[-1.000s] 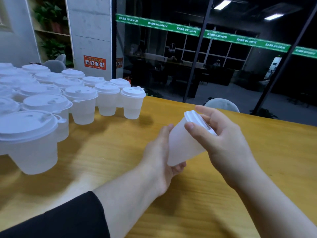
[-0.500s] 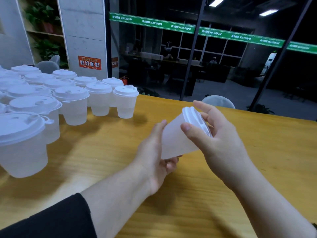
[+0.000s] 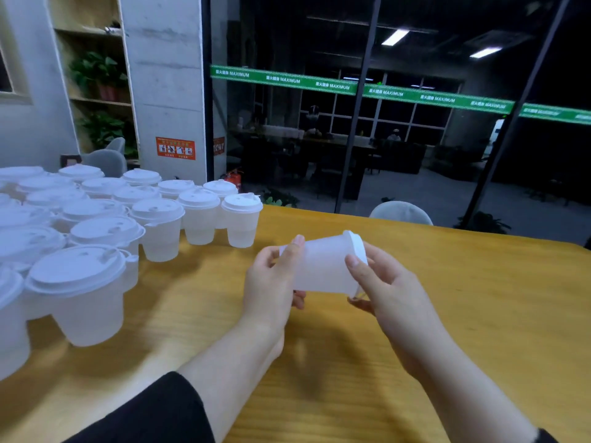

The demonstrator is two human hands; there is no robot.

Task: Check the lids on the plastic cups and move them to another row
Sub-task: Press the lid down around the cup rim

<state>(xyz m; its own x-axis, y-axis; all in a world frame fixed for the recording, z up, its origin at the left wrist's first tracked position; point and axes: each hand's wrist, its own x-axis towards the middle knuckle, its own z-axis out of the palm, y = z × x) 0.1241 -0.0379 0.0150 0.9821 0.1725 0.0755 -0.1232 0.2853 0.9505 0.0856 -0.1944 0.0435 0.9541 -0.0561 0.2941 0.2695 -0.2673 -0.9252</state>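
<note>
A translucent plastic cup (image 3: pixel 323 266) with a white lid (image 3: pixel 358 247) lies sideways above the wooden table (image 3: pixel 479 314), lid end pointing right. My left hand (image 3: pixel 271 282) grips the cup's base end, thumb on top. My right hand (image 3: pixel 387 289) holds the lidded end, thumb pressed on the lid's rim. Several upright lidded cups (image 3: pixel 96 238) stand in rows on the table's left, the nearest cup (image 3: pixel 80 289) large in the foreground, the farthest right cup (image 3: pixel 242 219) at the row's end.
The table's far edge runs behind the cups and hands. Beyond it a grey chair back (image 3: pixel 401 213) and a glass wall with dark posts. A concrete pillar (image 3: pixel 166 91) and plant shelves stand at the back left.
The held cup has tipped from a diagonal tilt to nearly level, lid to the right. Both hands have kept hold of it. The camera view has lifted upward.
</note>
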